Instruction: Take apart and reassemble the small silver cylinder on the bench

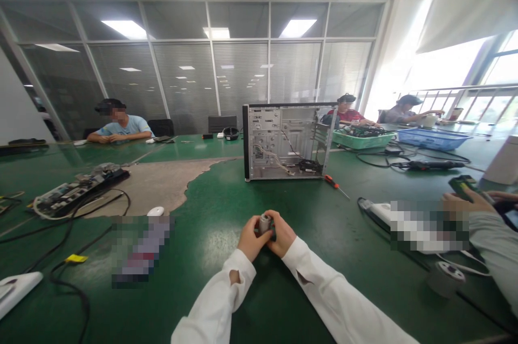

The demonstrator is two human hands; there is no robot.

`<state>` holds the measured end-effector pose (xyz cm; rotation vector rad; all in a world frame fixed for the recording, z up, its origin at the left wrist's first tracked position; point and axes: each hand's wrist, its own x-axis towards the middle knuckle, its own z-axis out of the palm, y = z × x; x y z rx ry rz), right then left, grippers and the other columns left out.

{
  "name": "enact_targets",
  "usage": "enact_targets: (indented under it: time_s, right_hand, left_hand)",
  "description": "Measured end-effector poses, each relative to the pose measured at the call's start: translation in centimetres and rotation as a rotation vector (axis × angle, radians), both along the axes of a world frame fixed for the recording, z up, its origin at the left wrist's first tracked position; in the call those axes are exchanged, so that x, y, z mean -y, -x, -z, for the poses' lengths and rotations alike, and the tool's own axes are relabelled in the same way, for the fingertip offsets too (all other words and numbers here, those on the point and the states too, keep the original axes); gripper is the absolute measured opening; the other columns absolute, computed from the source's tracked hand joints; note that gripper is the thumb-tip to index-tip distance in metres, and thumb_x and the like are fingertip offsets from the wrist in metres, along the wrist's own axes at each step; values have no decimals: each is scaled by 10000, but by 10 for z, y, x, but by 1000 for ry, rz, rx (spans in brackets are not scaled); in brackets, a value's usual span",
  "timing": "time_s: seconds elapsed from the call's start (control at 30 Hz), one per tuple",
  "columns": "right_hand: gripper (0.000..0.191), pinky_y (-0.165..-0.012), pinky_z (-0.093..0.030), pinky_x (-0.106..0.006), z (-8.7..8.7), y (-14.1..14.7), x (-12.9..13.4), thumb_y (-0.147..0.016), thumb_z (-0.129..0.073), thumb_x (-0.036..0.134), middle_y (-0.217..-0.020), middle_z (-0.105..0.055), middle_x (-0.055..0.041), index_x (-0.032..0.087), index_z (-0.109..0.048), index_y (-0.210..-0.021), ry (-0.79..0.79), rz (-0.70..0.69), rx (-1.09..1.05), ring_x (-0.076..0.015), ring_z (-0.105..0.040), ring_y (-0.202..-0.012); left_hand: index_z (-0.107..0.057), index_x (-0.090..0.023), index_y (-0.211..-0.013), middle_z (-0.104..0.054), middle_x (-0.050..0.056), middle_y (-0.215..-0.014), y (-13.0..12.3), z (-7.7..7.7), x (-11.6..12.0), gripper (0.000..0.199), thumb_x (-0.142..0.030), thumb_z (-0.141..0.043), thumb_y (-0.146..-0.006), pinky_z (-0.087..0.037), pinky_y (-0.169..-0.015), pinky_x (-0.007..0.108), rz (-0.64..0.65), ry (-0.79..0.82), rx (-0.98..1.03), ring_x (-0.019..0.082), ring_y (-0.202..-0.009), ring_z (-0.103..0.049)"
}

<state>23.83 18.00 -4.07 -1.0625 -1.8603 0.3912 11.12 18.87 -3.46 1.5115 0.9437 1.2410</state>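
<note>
A small grey metal cylinder (265, 223), perhaps a motor, stands upright between my two hands just above the green table. The fingers of my left hand (250, 238) are closed on its left side. My right hand (282, 233) grips it from the right, thumb in front and fingers curled over the top edge. A bit of red shows beside the cylinder, too small to name. Beyond my hands stands an open computer case (288, 141) with loose cables inside. A screwdriver (332, 182) with an orange and black handle lies by its right corner.
At the left lie a stripped electronic assembly (81, 190), cables and a white mouse (156, 211). A white power strip (408, 225) and a grey cylinder (446, 279) are at the right, near a co-worker's hand (465, 209). Green (364, 140) and blue baskets (435, 140) stand farther back.
</note>
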Motion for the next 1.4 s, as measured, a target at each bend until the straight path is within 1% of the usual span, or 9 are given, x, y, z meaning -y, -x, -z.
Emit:
enact_targets:
  time_s: [0.1,0.23,0.33,0.47,0.57,0.67,0.9,1.1,1.4]
  right_hand:
    - [568,-825,-392,-354,-5,-2,1,-531,-508,56,-1024,-448,-63,219,-357,-1054,-38,-48,63,-205,-443,-976]
    - [630,-822,-399,-374,-8,-4,1,-483,-560,62,-1095,-388,-75,225,-388,-1067,-21,-81,80,-229,-408,-1021]
    - [648,-815,-408,-376,-7,-2,2,-507,-561,76,-1140,-356,-76,251,-395,-1109,-22,-97,86,-236,-391,-1046]
    - [603,-797,-422,-355,-11,0,7,-545,-532,81,-1154,-361,-68,262,-421,-1109,-62,-137,84,-231,-399,-1045]
    - [615,-736,-449,-327,-13,1,9,-565,-520,86,-1117,-409,-77,239,-366,-1139,-63,-143,25,-211,-441,-989]
    - [624,-660,-467,-300,-11,0,7,-589,-510,99,-1087,-442,-78,230,-302,-1163,-12,-102,-37,-182,-489,-899]
    - [513,-551,-467,-262,4,1,-4,-607,-500,126,-938,-517,-57,214,-343,-1087,127,-21,-73,-140,-533,-728]
    - [476,-551,-461,-247,5,2,-5,-605,-482,110,-875,-537,-32,198,-372,-1059,165,-38,-29,-103,-533,-628]
    - [469,-569,-455,-238,4,2,-4,-601,-485,95,-862,-551,-15,213,-393,-1045,161,-36,7,-90,-529,-595]
  left_hand:
    - [-612,-190,-794,-552,33,-814,3,-2,0,276,-220,-683,-529,-384,-598,225,-67,-64,-36,162,-742,-503]
    - [-616,-193,-778,-538,25,-811,8,-4,-2,284,-176,-688,-504,-394,-643,242,-121,-67,1,166,-771,-504]
    - [-611,-196,-774,-533,27,-842,11,-6,-3,284,-143,-679,-503,-402,-681,254,-137,-79,29,174,-816,-501]
    - [-607,-198,-768,-530,28,-849,12,-8,-3,279,-108,-661,-509,-399,-727,270,-154,-120,55,178,-832,-496]
    - [-604,-202,-778,-525,25,-861,12,-8,-4,287,-97,-653,-515,-391,-751,281,-183,-185,33,181,-841,-493]
    - [-602,-211,-787,-518,24,-879,12,-8,-4,293,-90,-643,-524,-387,-761,289,-210,-248,-27,187,-856,-486]
    - [-604,-217,-805,-501,33,-896,14,-9,-3,284,-92,-621,-550,-389,-776,295,-215,-349,-101,188,-872,-485]
    - [-595,-205,-827,-496,29,-907,14,-4,-6,310,-78,-608,-545,-389,-811,342,-240,-389,-166,186,-892,-490]
    - [-592,-202,-839,-489,31,-904,14,-5,-6,293,-71,-578,-578,-400,-811,350,-262,-454,-223,179,-885,-502]
